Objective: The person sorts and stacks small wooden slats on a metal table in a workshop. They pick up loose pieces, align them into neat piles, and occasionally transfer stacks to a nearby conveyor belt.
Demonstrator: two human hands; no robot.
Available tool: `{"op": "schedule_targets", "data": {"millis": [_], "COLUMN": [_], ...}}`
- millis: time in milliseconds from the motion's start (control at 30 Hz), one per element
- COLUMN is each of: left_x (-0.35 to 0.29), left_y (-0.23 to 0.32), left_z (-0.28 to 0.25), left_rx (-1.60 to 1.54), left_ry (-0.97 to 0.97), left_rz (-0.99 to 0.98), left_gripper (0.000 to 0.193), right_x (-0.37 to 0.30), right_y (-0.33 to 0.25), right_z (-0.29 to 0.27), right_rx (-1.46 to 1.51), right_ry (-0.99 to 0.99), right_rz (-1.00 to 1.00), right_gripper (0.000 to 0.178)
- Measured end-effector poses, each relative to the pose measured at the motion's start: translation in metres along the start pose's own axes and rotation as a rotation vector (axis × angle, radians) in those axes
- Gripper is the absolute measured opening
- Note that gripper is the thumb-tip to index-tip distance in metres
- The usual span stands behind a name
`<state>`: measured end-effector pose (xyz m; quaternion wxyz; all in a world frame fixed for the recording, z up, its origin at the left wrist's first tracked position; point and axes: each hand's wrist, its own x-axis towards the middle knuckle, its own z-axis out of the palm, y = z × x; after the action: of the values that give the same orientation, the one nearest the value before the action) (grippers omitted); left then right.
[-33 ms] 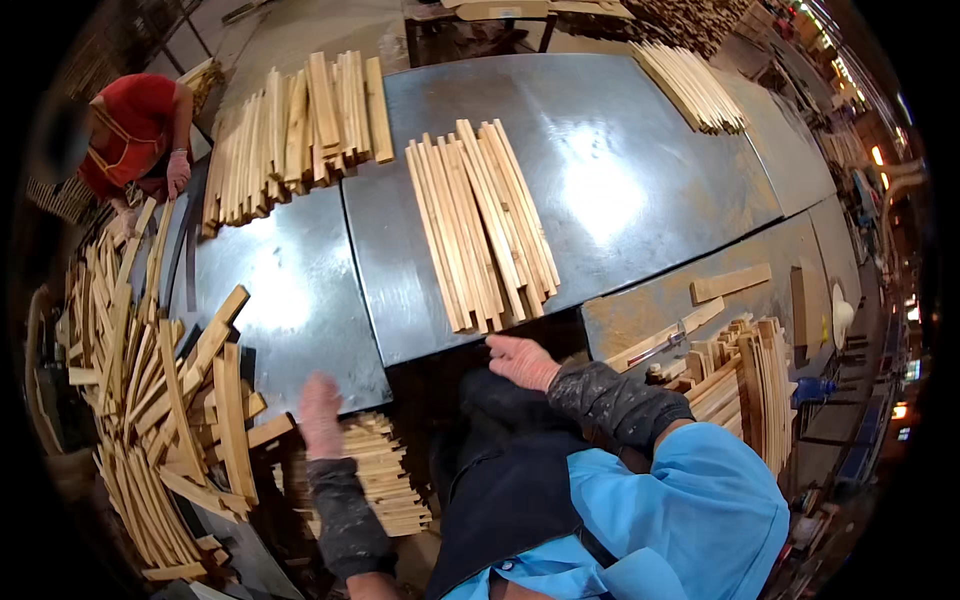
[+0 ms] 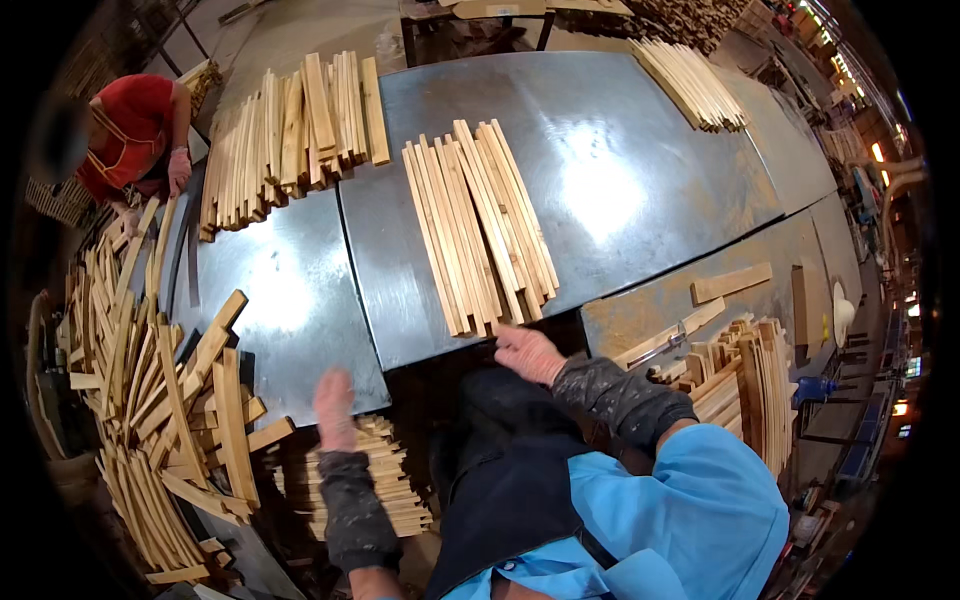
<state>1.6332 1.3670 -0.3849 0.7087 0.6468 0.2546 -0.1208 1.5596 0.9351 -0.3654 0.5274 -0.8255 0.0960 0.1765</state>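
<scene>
My right hand (image 2: 530, 354), in a pinkish work glove, is at the near ends of a row of pale wooden strips (image 2: 478, 230) on the metal table. Its fingers reach toward the strip ends and seem to touch one. It grips nothing that I can see. My left hand (image 2: 335, 405), gloved alike and slightly blurred, is over the table's near edge with fingers stretched out and nothing in them. Just below it is a stack of wooden strips (image 2: 385, 480), partly hidden by my left forearm.
The metal table (image 2: 660, 200) bears another strip row (image 2: 290, 140) at far left and a bundle (image 2: 690, 85) at far right. A jumbled wood pile (image 2: 190, 400) lies left, near a person in red (image 2: 145, 125). More strips (image 2: 745, 390) stand right, by a loose board (image 2: 732, 283).
My right hand has moved slightly right and up, closer to the strip ends. My left hand has shifted a little to the right. The strips' near ends have moved very slightly.
</scene>
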Motion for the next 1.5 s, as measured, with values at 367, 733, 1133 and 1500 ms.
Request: {"op": "schedule_targets", "data": {"millis": [367, 733, 1133, 1500], "left_x": [0.118, 0.138, 0.035, -0.196], "left_y": [0.009, -0.012, 0.020, 0.043], "left_z": [0.278, 0.347, 0.298, 0.121], "left_rx": [1.260, 1.022, 0.241, -0.187], "left_ry": [-0.207, -0.172, -0.178, 0.196], "left_rz": [0.171, 0.174, 0.023, 0.298], "left_gripper": [0.093, 0.095, 0.096, 0.084], "right_x": [0.195, 0.249, 0.176, 0.049], "right_y": [0.061, 0.049, 0.019, -0.139], "right_z": [-0.170, -0.161, -0.125, -0.008], "right_rx": [-0.217, -0.228, -0.084, -0.160], "right_ry": [0.380, 0.395, 0.406, 0.156], "right_rz": [0.359, 0.424, 0.270, -0.179], "right_gripper": [0.083, 0.077, 0.058, 0.065]}}
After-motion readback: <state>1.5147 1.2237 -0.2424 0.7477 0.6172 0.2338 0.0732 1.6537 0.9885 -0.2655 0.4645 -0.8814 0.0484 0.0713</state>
